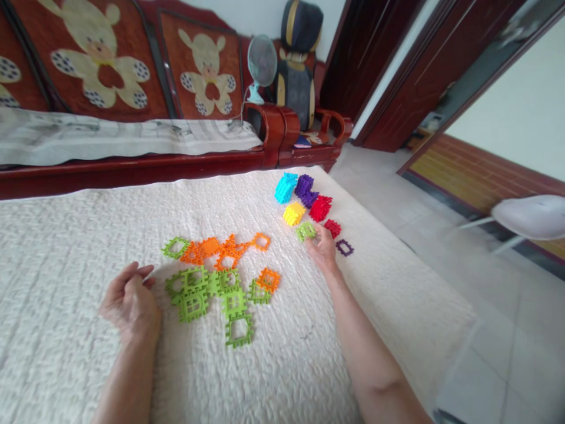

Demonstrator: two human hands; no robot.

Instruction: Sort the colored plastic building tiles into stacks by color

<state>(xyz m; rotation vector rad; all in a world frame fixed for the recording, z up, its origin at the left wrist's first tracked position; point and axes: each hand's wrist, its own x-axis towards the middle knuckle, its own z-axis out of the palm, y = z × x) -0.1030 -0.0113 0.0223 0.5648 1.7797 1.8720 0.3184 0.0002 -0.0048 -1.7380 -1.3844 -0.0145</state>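
My right hand (323,248) reaches out on the white quilted cover (66,247) and its fingers pinch a small green block piece (305,231). Just beyond it lie stacked piles of plastic pieces: yellow (293,213), red (321,208), purple (305,188) and cyan (286,187). A loose red piece (332,228) and a purple square frame (344,248) sit right of the hand. My left hand (129,303) rests on the cover with fingers loosely curled, holding nothing, beside a flat joined group of green pieces (212,297) and orange pieces (223,250).
A dark red wooden sofa (132,168) with bear-print cushions (101,59) runs along the far side. A small fan (261,65) and a backpack (298,65) stand at its right end. Tiled floor (485,306) and a white stool (529,215) are to the right.
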